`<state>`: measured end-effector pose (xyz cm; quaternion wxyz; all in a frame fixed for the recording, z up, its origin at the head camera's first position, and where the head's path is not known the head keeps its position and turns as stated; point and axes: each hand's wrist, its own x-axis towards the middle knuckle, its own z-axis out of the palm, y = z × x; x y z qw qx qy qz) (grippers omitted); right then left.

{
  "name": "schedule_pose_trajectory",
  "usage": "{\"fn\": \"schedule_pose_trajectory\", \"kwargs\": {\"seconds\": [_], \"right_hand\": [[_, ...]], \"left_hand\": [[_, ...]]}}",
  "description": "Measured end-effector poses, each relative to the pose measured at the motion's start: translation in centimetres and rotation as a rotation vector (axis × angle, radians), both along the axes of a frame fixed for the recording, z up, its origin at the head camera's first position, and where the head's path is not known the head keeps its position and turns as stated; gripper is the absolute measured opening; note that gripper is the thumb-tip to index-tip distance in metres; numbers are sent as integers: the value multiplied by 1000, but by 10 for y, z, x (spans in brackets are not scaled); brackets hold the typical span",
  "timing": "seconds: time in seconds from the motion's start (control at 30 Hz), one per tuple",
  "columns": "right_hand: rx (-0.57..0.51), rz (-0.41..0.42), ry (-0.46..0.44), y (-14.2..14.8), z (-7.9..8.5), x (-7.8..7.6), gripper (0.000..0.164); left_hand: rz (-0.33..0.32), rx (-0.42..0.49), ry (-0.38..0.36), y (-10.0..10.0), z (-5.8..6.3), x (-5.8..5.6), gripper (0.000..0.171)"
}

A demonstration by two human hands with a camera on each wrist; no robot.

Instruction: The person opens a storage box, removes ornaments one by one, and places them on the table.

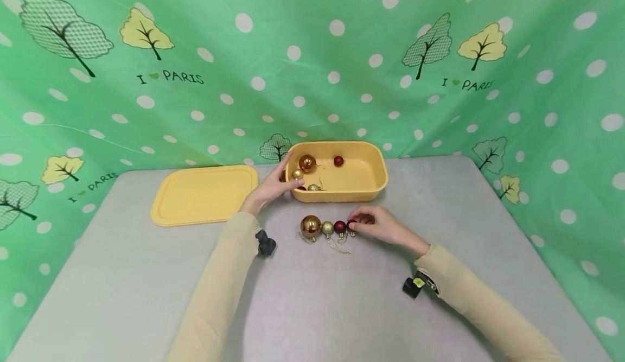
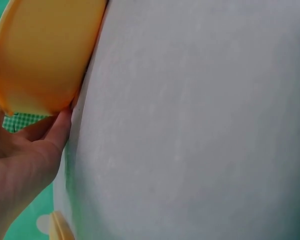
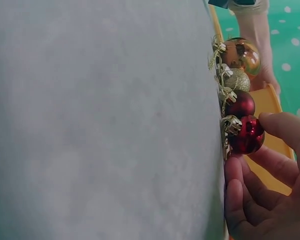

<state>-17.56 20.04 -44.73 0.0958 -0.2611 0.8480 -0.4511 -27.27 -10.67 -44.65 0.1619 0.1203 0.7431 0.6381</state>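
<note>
My left hand (image 1: 272, 185) grips the left end of a yellow plastic box (image 1: 342, 196), its thumb over the rim and its fingers along the outside. In front of the box, a row of Christmas baubles lies on the table: a large shiny copper-gold bauble (image 1: 310, 224), a glittery gold bauble (image 1: 327, 227) and a matte dark red bauble (image 1: 339, 226). At the row's right end, my right hand (image 1: 386, 226) pinches a shiny red bauble (image 3: 248, 139) between thumb and fingers, right beside the matte one. Their gold caps and strings point towards me.
Inside the box are a large copper-gold bauble (image 1: 307, 163), a small gold bauble (image 1: 297, 173), a glittery bauble (image 1: 314, 187) and a red bauble (image 1: 339, 160). A yellow lid (image 1: 205, 195) lies left of the box. Behind the grey table (image 1: 332, 307) hangs a green dotted cloth (image 1: 312, 52).
</note>
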Motion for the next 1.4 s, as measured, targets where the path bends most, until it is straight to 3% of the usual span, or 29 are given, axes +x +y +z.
{"fn": "schedule_pose_trajectory", "kwargs": {"seconds": [0.33, 0.63, 1.03, 1.4], "right_hand": [[76, 9, 11, -4, 5, -3, 18], [78, 25, -2, -3, 7, -5, 19], [109, 33, -40, 0, 12, -6, 21], [52, 15, 58, 0, 34, -11, 24]], "left_hand": [[-5, 23, -8, 0, 0, 1, 95], [-14, 23, 13, -1, 1, -1, 95], [-21, 50, -2, -1, 2, 4, 93], [-14, -15, 36, -1, 2, 5, 93]]}}
